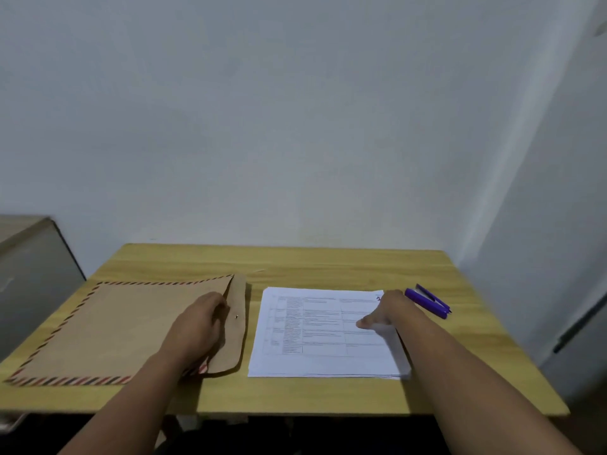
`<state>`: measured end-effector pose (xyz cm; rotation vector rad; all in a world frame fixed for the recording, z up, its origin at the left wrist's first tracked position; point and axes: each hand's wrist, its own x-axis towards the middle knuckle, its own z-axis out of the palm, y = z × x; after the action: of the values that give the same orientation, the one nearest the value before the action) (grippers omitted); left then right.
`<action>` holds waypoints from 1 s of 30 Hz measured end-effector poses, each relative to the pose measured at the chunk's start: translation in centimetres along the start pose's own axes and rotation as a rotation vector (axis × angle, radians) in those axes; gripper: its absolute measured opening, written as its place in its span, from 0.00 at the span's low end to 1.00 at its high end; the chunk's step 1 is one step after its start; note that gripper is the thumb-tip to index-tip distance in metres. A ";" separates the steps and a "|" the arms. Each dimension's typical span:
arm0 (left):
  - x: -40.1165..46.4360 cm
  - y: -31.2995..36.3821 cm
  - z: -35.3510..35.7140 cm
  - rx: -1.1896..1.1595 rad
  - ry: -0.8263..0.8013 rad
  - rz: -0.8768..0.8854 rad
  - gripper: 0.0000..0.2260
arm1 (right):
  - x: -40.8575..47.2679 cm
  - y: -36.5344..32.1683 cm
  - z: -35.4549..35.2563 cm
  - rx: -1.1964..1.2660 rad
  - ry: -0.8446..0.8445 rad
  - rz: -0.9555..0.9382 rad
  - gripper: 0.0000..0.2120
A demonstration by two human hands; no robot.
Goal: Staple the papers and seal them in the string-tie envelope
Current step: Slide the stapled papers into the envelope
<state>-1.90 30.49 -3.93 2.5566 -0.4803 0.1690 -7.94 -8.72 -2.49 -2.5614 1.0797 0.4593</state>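
A brown string-tie envelope (108, 326) with a red-and-blue striped border lies flat on the left of the wooden table (295, 395). Its flap (235, 336) points right and lies open. My left hand (197, 326) rests on the envelope at its mouth, fingers curled at the flap's fold. A stack of white printed papers (315, 336) lies to the right of the envelope. My right hand (384, 310) rests on the stack's right edge, thumb on top, and that edge looks slightly lifted. A purple stapler (427, 302) lies just beyond this hand.
The table stands against a pale wall. A grey cabinet (33, 274) stands off the left side, and a white appliance or door (574, 290) off the right.
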 end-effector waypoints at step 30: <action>-0.8 0.1 -1.4 0.125 -0.058 -0.124 0.25 | -3.5 0.3 -1.1 0.827 0.356 -0.376 0.19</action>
<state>-2.74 31.39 -2.86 2.7105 -0.3405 0.0827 -10.34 -7.19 -0.13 -2.0264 0.6474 -0.4689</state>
